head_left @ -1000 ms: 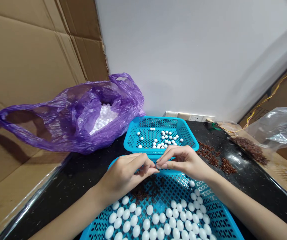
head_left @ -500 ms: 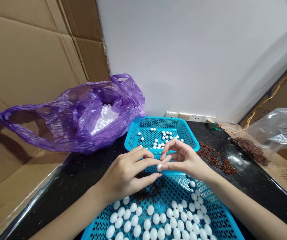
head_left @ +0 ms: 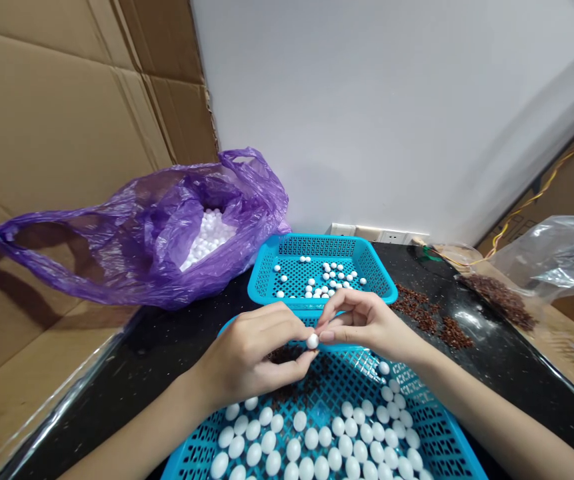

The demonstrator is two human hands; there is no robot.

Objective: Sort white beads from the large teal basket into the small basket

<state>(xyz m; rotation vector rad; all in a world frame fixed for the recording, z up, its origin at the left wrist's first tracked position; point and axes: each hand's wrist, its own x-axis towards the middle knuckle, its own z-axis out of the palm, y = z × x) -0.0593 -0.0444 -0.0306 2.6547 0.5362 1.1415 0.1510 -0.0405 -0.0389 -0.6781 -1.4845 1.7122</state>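
Observation:
My left hand [head_left: 254, 350] pinches a small white ball [head_left: 312, 341] between thumb and fingertips, over the far end of the near blue basket [head_left: 437, 427]. My right hand [head_left: 361, 320] meets it from the right, its thumb and forefinger pressed together at the ball; what they hold is too small to make out. Many white oval balls [head_left: 317, 443] lie in the near basket, with dark brown bits [head_left: 291, 390] under my hands. A smaller blue basket [head_left: 269, 270] beyond holds several small white balls [head_left: 329, 277].
A purple plastic bag [head_left: 141, 233] full of white balls lies at the left on the black tabletop [head_left: 491, 360]. Brown scraps [head_left: 429, 317] are scattered at the right, beside a clear plastic bag [head_left: 557, 257]. Cardboard sheets [head_left: 57, 133] stand at the left; a white wall is behind.
A second ago both hands were pinched together with no ball showing. A white ball then appeared between the fingertips, and it now sits slightly lower and more to the left.

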